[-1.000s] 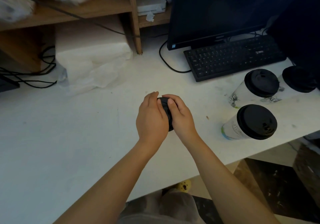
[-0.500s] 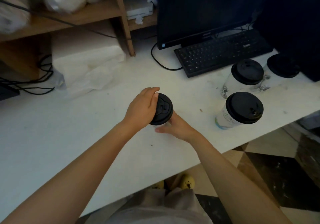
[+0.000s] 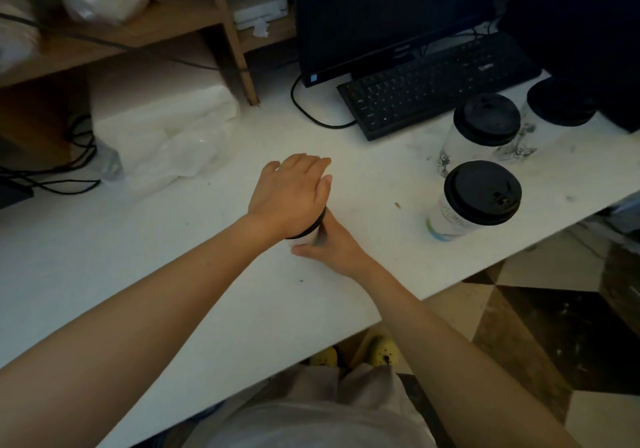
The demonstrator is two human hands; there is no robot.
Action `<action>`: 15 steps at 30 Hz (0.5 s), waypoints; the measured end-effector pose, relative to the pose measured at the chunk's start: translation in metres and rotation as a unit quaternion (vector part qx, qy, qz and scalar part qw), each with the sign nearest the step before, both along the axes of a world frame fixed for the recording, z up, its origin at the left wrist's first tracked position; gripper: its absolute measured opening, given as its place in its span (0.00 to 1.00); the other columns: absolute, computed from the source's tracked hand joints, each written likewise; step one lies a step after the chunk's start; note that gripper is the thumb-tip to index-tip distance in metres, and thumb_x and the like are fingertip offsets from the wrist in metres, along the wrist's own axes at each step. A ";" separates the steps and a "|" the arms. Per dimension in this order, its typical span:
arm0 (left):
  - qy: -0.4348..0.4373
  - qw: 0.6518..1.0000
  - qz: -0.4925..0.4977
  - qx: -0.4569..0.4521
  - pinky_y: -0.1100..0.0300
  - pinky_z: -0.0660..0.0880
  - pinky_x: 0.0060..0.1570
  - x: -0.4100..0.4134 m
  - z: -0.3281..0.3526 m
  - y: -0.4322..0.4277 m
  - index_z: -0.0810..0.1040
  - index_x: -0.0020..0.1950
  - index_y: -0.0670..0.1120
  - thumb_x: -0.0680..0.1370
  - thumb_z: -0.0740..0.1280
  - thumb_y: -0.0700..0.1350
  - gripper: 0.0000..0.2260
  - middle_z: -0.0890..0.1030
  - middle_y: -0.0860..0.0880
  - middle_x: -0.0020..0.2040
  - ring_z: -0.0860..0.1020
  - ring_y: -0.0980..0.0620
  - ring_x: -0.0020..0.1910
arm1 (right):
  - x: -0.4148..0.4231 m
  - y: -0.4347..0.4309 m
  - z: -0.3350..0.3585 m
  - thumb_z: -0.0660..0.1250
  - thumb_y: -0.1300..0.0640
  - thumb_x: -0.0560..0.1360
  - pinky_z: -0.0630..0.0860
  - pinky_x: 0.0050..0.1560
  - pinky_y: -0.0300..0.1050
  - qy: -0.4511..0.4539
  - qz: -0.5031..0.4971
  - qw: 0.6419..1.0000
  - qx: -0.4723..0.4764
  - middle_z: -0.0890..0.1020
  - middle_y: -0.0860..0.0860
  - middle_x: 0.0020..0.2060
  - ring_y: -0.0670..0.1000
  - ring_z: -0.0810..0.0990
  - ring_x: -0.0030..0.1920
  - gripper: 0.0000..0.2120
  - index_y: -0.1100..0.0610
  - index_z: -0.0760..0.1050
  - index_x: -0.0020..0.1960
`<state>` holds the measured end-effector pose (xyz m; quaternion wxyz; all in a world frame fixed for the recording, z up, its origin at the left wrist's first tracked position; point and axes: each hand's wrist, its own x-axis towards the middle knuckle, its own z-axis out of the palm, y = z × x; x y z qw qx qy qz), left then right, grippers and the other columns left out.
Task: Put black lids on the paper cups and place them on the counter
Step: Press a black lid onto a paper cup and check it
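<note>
A white paper cup (image 3: 309, 237) stands on the white counter (image 3: 173, 274) near its front edge. My left hand (image 3: 292, 193) lies flat on top of its black lid (image 3: 317, 225), hiding nearly all of it; only a thin black rim shows. My right hand (image 3: 332, 245) is wrapped around the cup's side from the right. Three more lidded cups stand to the right: one near the edge (image 3: 476, 198), one behind it (image 3: 483, 125), and one at the far right (image 3: 561, 106).
A black keyboard (image 3: 440, 82) and a dark monitor (image 3: 388, 14) sit at the back right. A white plastic-wrapped bundle (image 3: 166, 135) lies at the back left under wooden shelves (image 3: 138, 28). Black cables (image 3: 62, 170) trail at the far left.
My left hand has moved from the lid's side to flat on top of it, covering the lid. The cup now stands lower on the counter, with my right hand still around it.
</note>
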<state>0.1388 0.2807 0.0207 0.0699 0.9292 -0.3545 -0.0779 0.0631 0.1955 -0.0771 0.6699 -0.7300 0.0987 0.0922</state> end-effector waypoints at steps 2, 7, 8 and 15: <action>-0.018 1.000 -0.004 -0.001 0.50 0.59 0.67 -0.001 0.000 -0.002 0.63 0.73 0.49 0.82 0.47 0.51 0.21 0.67 0.51 0.73 0.62 0.51 0.73 | 0.004 -0.008 -0.002 0.76 0.59 0.69 0.70 0.67 0.48 0.008 0.029 1.000 -0.008 0.72 0.47 0.66 0.47 0.71 0.66 0.38 0.51 0.59 0.72; -0.023 1.000 -0.017 0.014 0.51 0.62 0.64 0.002 0.000 -0.001 0.64 0.73 0.50 0.79 0.44 0.53 0.24 0.67 0.52 0.73 0.64 0.52 0.71 | 0.003 -0.003 -0.009 0.76 0.60 0.68 0.73 0.63 0.47 -0.009 -0.021 1.000 -0.002 0.75 0.48 0.63 0.49 0.74 0.63 0.35 0.53 0.63 0.70; -0.021 0.999 -0.030 0.015 0.51 0.61 0.64 0.004 0.001 -0.001 0.63 0.73 0.50 0.79 0.44 0.54 0.24 0.67 0.53 0.73 0.63 0.52 0.72 | 0.003 0.000 -0.009 0.76 0.59 0.68 0.73 0.62 0.45 -0.018 -0.035 0.999 -0.004 0.75 0.48 0.62 0.49 0.74 0.63 0.35 0.53 0.64 0.69; -0.032 0.996 -0.078 -0.001 0.50 0.47 0.75 0.004 0.007 0.009 0.60 0.75 0.49 0.81 0.46 0.57 0.25 0.60 0.50 0.77 0.53 0.51 0.77 | -0.008 0.022 -0.011 0.77 0.58 0.67 0.72 0.54 0.31 -0.046 -0.128 0.991 -0.018 0.75 0.45 0.58 0.42 0.76 0.56 0.33 0.55 0.65 0.67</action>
